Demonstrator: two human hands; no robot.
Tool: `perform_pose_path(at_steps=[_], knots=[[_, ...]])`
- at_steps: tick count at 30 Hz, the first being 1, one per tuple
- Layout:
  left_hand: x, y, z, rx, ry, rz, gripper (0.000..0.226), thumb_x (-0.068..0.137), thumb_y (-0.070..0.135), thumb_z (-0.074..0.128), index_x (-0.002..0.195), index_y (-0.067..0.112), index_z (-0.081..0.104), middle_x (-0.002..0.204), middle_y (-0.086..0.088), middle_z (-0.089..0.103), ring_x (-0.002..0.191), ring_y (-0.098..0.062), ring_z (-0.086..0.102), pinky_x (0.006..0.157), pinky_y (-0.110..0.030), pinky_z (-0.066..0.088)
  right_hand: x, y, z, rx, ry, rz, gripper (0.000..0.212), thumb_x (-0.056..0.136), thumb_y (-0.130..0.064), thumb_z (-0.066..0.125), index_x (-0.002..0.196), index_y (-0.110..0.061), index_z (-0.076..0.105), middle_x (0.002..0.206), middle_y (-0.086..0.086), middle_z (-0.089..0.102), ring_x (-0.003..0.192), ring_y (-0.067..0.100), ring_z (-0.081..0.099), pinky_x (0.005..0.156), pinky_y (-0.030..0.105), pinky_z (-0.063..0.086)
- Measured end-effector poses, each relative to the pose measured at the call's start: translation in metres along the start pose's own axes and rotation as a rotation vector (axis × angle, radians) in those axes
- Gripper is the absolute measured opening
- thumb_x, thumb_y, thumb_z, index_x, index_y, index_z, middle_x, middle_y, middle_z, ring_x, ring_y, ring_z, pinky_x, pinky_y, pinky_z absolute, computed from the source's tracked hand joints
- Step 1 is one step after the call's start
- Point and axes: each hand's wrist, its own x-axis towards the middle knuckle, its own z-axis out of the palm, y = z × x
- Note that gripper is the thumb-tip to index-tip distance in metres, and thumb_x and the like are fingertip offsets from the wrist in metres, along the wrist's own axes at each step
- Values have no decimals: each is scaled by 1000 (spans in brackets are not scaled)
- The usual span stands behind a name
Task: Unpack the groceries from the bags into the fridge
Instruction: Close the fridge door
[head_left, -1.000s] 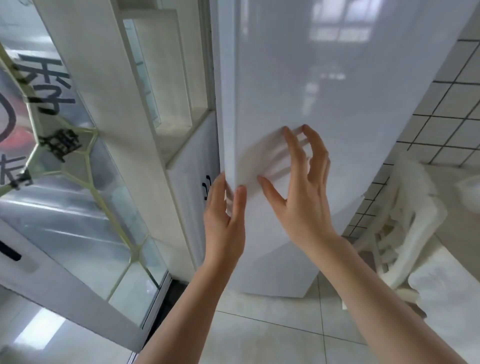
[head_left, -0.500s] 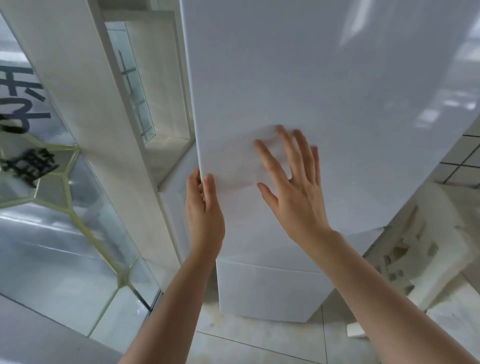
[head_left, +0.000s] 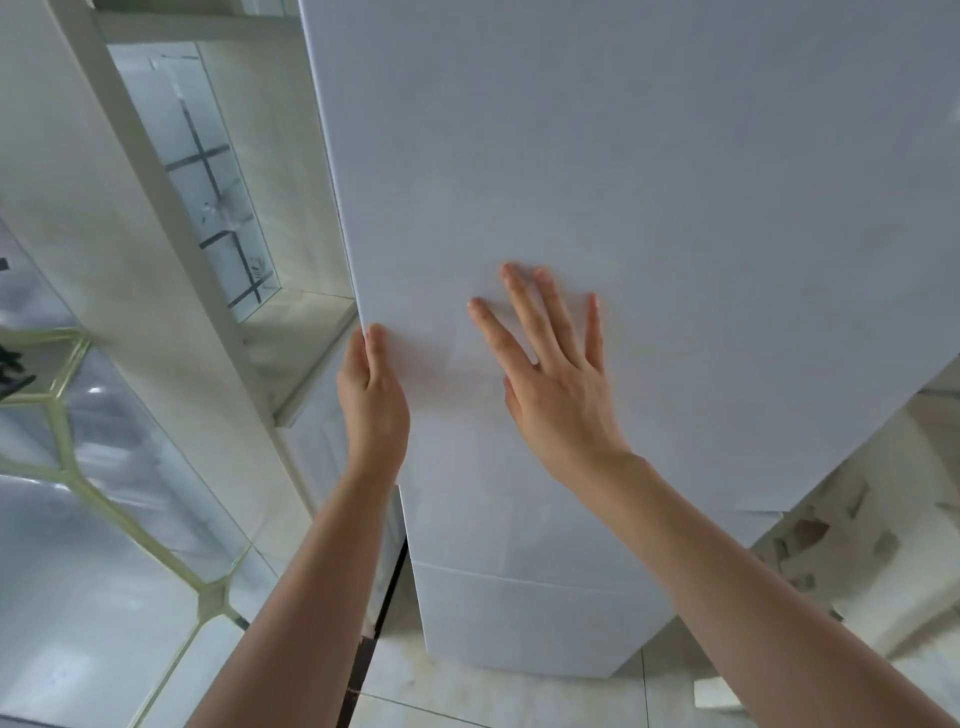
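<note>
Fridge door (head_left: 623, 182) closed. Your left hand (head_left: 373, 400) grip curls round door's left edge; right hand (head_left: 558, 384) spread flat, pressing panel. Pull edge evenly, ease right-hand pressure.

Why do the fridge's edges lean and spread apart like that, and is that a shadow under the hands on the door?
Head view: the wide-angle lens splays the fridge door edges outward toward the top. Soft daylight, no hard glare; only faint, slightly pinkish shading lies on the door beside the left hand and the right hand. The foam packing at the right edge looks smeared and soft.
</note>
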Motion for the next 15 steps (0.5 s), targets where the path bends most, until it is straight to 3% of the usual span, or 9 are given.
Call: perform_pose_path(at_steps=[5,15], knots=[[17,-12,11,10,12,-5,27,104,22,38,79,15,47,67,14,43,56,4,40,56,-11,35,8,8,12,-28,-15,-2,102,66,14,64,150,-27,24,161,3,7,148,24,2,116,52,3],[20,-14,7,-13,-27,8,21,104,20,38,91,11,52,71,12,50,58,8,45,58,-10,38,9,4,10,-43,-57,24,101,67,13,65,150,-25,24,161,5,6,148,26,-1,116,52,-3]])
